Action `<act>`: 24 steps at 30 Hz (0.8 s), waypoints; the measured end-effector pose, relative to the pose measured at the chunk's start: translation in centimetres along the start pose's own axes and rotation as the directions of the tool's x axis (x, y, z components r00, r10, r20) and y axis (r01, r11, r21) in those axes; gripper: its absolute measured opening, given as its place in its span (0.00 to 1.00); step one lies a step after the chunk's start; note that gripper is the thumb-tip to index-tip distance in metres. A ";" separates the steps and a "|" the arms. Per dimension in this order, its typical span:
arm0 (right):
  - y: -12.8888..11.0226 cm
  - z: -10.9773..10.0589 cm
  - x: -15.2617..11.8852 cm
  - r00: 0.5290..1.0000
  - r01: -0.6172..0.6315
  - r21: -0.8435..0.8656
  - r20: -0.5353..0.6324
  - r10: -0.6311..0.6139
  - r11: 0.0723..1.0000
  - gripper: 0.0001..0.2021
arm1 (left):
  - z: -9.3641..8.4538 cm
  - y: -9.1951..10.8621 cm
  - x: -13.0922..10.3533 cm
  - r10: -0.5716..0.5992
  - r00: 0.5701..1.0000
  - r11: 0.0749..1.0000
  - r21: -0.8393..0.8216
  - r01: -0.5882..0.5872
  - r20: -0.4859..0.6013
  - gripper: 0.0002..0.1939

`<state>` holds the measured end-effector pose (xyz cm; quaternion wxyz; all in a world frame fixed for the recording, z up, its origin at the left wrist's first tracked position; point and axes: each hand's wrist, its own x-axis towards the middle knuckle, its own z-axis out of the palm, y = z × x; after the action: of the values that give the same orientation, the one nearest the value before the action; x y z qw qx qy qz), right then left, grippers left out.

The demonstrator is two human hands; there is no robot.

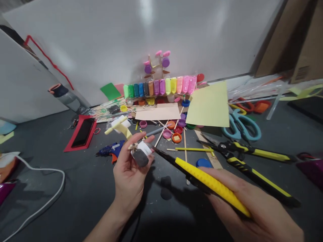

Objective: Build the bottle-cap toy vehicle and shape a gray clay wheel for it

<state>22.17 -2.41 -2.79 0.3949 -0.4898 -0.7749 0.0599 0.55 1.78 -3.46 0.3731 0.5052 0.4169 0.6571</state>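
My left hand (pixel 132 171) pinches a small white craft piece (pixel 144 148) that has a dark grey rounded lump (pixel 140 158) on its near side and small beige bits on its left. In my right hand (pixel 239 195) lies a yellow-and-black utility knife (pixel 199 173), pointing left. Its dark tip reaches the white piece; whether it touches, I cannot tell. A thin translucent stick (pixel 158 130) shows just beyond my left fingertips. On the table below the knife are two dark grey discs (pixel 166 192).
Long-nose pliers (pixel 233 153) and blue scissors (pixel 241 124) lie at right. At left are a glue gun (pixel 111 150), a phone (pixel 83 131) and a bottle (pixel 67 97). Clay packs (pixel 161 86), yellow paper (pixel 210 106), coloured caps (pixel 176 137) and sticks cover the back. A white cable (pixel 63 176) curves left.
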 end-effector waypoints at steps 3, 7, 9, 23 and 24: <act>0.1 0.4 -0.6 0.984 0.135 0.056 0.109 -0.141 0.989 0.17 | 0.1 -0.3 -0.1 0.054 0.997 0.998 0.030 -0.052 -0.053 0.18; 0.3 0.6 -0.9 0.978 0.160 0.082 0.125 -0.169 0.984 0.20 | 0.2 -0.4 -0.3 0.093 0.992 0.995 0.052 -0.088 -0.090 0.19; 0.2 0.7 -1.0 0.979 0.154 0.084 0.122 -0.164 0.984 0.20 | 0.2 -0.4 -0.4 0.096 0.991 0.994 0.059 -0.090 -0.099 0.20; 0.1 1.1 -1.0 0.974 0.199 0.012 0.106 -0.199 0.980 0.22 | 0.3 -0.5 -0.3 0.085 0.989 0.995 0.056 -0.079 -0.117 0.23; 0.1 1.2 -0.9 0.975 0.197 0.010 0.104 -0.197 0.980 0.22 | 0.3 -0.5 -0.4 0.083 0.990 0.995 0.059 -0.077 -0.113 0.24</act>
<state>21.67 -2.75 -4.15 0.3579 -0.4066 -0.8393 0.0458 0.93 1.69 -4.05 0.3078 0.4928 0.4348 0.6880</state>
